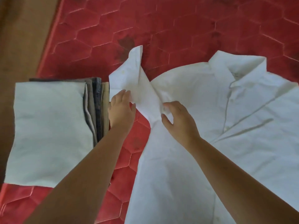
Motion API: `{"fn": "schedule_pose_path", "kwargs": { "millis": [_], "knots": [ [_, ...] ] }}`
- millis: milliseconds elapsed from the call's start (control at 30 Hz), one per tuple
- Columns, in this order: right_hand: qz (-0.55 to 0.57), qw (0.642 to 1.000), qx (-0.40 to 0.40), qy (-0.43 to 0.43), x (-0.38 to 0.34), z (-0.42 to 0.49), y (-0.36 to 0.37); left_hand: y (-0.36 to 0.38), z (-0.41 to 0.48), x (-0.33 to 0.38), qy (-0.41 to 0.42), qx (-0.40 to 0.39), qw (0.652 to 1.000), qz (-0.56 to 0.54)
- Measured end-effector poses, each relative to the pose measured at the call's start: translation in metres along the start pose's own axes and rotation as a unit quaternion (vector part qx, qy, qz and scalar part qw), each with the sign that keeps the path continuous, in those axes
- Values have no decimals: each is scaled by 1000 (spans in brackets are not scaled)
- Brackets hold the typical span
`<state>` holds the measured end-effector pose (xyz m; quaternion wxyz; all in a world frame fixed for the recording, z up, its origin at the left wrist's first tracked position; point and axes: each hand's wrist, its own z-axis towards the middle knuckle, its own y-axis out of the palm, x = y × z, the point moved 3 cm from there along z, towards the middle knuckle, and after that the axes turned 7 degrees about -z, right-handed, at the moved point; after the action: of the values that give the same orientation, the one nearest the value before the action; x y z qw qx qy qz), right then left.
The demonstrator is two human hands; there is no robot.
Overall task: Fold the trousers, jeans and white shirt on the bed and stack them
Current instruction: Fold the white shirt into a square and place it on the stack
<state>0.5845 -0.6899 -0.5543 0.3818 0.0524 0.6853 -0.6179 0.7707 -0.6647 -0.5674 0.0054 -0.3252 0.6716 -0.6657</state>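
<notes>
At the far left runs a strip of brown floor (17,38); beside it lies the red bed (161,21), quilted in hexagons. On the bed's left part sits a stack (64,126) of folded clothes; its top piece (48,126) is pale and flat; at the stack's right edge the lower layers show as bands, grey, then the blue jeans (97,97), then khaki trousers (105,104).

Just right of the stack the left hand (122,109) reaches forward, fingers fairly straight and close together, fingertips against the lower edge of the sleeve (129,73); whether it pinches the cloth I cannot tell. The sleeve rises from the bed and points up and left, its cuff end highest.

Further right, the right hand (176,117) has its fingers curled and thumb opposed, pinching a bunch of cloth where the sleeve meets the body of the shirt (226,126). The shirt lies spread front-up over the bed's right part, buttoned; its collar (234,65) is at the upper right, its hem toward the viewer; the far side is folded in across the front.
</notes>
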Motion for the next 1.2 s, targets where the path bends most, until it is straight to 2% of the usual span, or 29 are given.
{"fn": "schedule_pose_path", "kwargs": {
  "millis": [67, 133, 367, 533, 667, 800, 900, 1033, 1133, 1200],
  "knots": [
    [10, 1000, -7, 15, 2, 10, 6, 10, 9, -10, 7, -44, 999, 29],
    [8, 999, -15, 27, 10, 15, 12, 17, 17, -17, 13, -56, 998, 25],
    [0, 999, -20, 43, 29, 16, 31, 19, 29, -27, 50, 49, 996, -50],
    [8, 998, -23, 58, 24, 15, 27, 5, 32, -21, -4, 57, 986, -156],
    [28, 995, -51, 75, 12, 13, 9, -30, 19, -6, -88, 115, 961, -237],
    [81, 990, -41, 111, -16, 6, -33, -80, 0, 27, -96, 133, 948, -274],
    [174, 972, -22, 157, -50, 2, -76, -118, -21, 63, -77, 107, 939, -317],
    [312, 932, -7, 182, -96, -14, -131, -160, -66, 115, -41, 24, 924, -380],
    [409, 891, 10, 194, -118, -35, -167, -176, -103, 150, 0, -57, 895, -443],
    [433, 877, 32, 208, -124, -54, -188, -180, -125, 170, 14, -125, 865, -486]
  ]
}}
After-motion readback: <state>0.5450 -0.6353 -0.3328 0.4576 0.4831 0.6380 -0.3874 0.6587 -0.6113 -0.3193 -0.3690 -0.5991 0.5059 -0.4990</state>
